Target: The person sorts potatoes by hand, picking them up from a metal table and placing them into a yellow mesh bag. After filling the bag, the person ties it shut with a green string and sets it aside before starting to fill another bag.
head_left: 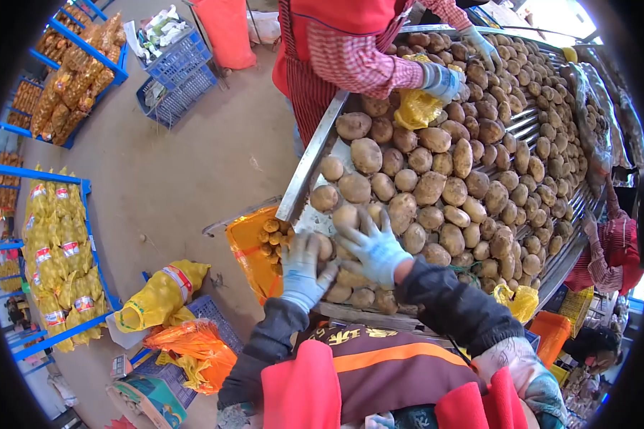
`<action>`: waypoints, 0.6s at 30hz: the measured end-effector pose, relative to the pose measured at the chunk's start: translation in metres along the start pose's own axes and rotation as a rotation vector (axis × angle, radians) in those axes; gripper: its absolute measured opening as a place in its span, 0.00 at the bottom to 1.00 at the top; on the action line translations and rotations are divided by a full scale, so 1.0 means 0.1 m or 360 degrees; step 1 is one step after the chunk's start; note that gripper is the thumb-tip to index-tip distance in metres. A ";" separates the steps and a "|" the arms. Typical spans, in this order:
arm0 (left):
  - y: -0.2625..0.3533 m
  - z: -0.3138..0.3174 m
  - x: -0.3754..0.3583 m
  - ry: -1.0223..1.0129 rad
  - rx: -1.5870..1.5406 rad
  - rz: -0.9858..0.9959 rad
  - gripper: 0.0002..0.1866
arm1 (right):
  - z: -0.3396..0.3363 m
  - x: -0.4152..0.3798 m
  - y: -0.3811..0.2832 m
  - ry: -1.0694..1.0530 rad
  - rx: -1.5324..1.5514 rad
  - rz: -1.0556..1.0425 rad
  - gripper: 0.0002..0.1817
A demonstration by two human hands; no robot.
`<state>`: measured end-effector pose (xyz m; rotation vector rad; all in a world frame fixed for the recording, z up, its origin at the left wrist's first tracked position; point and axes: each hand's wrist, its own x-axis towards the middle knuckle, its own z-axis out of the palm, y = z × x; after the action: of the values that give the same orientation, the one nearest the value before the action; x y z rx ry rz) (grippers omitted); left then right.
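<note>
My left hand (303, 273), in a pale blue work glove, is at the near left corner of a slatted metal sorting table (304, 171). Its fingers and thumb curve around a potato (325, 247). My right hand (376, 249), gloved the same way, lies palm down with fingers spread over several potatoes and touches them. Brown potatoes (429, 188) of mixed sizes cover the table. Just left of my left hand, small potatoes (273, 237) sit in an orange bag (249, 252) below the table's edge.
Across the table, a person's gloved hand (442, 81) holds a yellow mesh bag (417, 107); their other glove (484, 48) touches potatoes. A filled yellow sack (161, 294) and orange bags (193, 350) stand at lower left. Blue racks (86, 214) hold bagged potatoes. Another person (615, 250) is at right.
</note>
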<state>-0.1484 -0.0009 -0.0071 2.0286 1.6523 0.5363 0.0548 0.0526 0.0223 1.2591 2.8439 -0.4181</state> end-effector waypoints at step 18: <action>-0.13 0.01 0.04 0.0457 -0.0193 -0.0145 0.27 | -0.42 1.46 0.75 -0.0048 -0.0224 0.0519 0.40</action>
<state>-0.1576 0.0048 -0.0154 1.8461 1.8155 0.9068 0.0149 0.2167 0.0293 1.6287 2.5232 -0.2220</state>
